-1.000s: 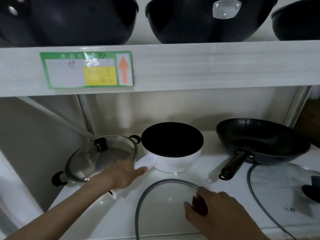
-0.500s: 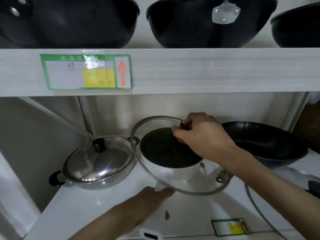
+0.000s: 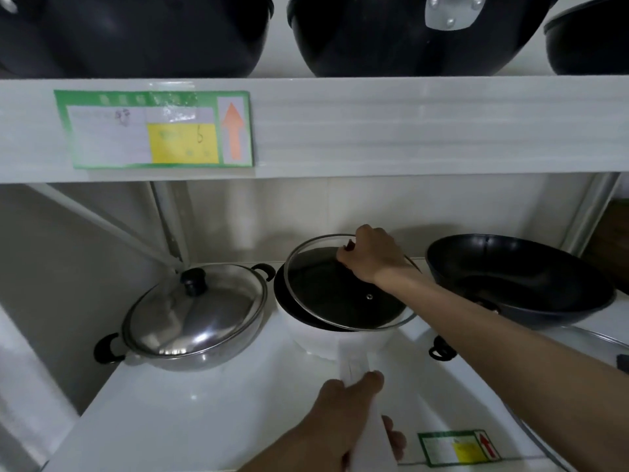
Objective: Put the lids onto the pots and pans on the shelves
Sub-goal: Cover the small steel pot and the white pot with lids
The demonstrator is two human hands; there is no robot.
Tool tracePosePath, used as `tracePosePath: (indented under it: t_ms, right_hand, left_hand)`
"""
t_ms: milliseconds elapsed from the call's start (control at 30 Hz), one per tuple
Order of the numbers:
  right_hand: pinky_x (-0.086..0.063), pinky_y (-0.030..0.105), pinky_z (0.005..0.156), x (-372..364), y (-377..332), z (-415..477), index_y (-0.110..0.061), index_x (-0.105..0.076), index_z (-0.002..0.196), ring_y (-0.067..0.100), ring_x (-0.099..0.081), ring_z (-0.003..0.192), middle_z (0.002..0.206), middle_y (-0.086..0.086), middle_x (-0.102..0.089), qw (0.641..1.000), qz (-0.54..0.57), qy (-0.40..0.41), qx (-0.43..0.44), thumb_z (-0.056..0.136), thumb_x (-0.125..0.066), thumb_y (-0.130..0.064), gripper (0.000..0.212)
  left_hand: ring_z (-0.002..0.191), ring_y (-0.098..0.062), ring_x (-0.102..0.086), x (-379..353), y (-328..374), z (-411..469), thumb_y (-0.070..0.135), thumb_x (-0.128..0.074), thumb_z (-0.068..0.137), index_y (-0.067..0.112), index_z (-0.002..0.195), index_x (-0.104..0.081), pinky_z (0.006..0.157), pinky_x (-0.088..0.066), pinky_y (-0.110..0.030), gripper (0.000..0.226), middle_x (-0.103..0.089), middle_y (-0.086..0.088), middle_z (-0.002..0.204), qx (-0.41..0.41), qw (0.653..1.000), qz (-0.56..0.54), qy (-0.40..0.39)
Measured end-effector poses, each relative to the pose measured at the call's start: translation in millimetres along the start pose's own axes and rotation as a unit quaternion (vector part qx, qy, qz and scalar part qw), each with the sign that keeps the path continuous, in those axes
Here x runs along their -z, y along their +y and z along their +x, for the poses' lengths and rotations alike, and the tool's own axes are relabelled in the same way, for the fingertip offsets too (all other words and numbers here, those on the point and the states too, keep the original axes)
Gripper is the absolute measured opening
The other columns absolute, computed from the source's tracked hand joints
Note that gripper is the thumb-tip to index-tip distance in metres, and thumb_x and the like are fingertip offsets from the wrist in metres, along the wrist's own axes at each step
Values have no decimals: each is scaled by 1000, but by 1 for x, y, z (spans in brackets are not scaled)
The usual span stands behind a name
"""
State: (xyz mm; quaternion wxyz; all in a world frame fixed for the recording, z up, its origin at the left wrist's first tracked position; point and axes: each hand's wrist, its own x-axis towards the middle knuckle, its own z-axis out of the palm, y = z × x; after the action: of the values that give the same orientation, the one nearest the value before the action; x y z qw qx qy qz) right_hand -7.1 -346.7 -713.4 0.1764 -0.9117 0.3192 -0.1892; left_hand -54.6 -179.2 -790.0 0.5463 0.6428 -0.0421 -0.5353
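A white saucepan [image 3: 326, 342] with a black inside stands mid-shelf, its long white handle [image 3: 357, 373] pointing toward me. My left hand [image 3: 343, 417] grips that handle near the shelf's front edge. My right hand [image 3: 369, 255] holds the knob of a glass lid [image 3: 326, 294], which lies tilted over the saucepan's mouth, shifted a little to the right. To the left sits a steel pot [image 3: 204, 356] covered by its steel lid [image 3: 194, 311] with a black knob. At the right stands an uncovered black frying pan [image 3: 524, 277].
Another glass lid [image 3: 578, 342] lies at the right edge of the shelf [image 3: 190, 413], mostly out of view. The upper shelf [image 3: 408, 127] hangs close above and carries three black woks [image 3: 391, 39]. Green labels are stuck on both shelf fronts.
My right hand lifted the glass lid off the shelf front and carried it back onto the white saucepan. My left hand slid along the saucepan's handle to the front.
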Motion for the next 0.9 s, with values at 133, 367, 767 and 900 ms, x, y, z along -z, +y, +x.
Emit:
tracePosePath:
  t_ms: [133, 367, 767, 900]
  right_hand:
    - [-42, 34, 71, -9, -3, 3, -9, -49, 86, 38, -61, 100, 104, 16, -64, 1000, -15, -7, 7, 90, -58, -31, 24]
    - [-38, 31, 69, -21, -13, -1, -3, -61, 105, 36, -62, 101, 112, 17, -65, 999, -42, 9, 22, 94, -56, -31, 30]
    - [-42, 37, 84, 2, -12, -18, -6, -48, 126, 34, -57, 116, 126, 14, -59, 999, -40, -22, 17, 90, -57, -51, 58]
    - [-38, 31, 74, 51, 9, -37, -8, -52, 119, 29, -59, 101, 120, 12, -60, 995, -101, -4, 26, 96, -51, -31, 32]
  left_hand:
    - [49, -30, -64, -2, -4, 0, 29, -64, 88, 4, 117, -43, 51, -54, -33, 44, -60, -18, 68, -9, 1000, -2, 10]
    - [49, -29, -60, -1, -6, 0, 27, -64, 89, 6, 120, -42, 50, -53, -32, 44, -55, -19, 70, -19, 999, -42, -9]
    - [62, -33, -65, -1, -1, -6, 34, -74, 78, -1, 121, -49, 75, -58, -45, 61, -65, -21, 74, -31, 999, -24, 27]
    - [120, -33, -47, -15, 4, -7, 36, -72, 79, 12, 142, -17, 95, -42, -37, 87, -38, -13, 132, -168, 938, 183, 243]
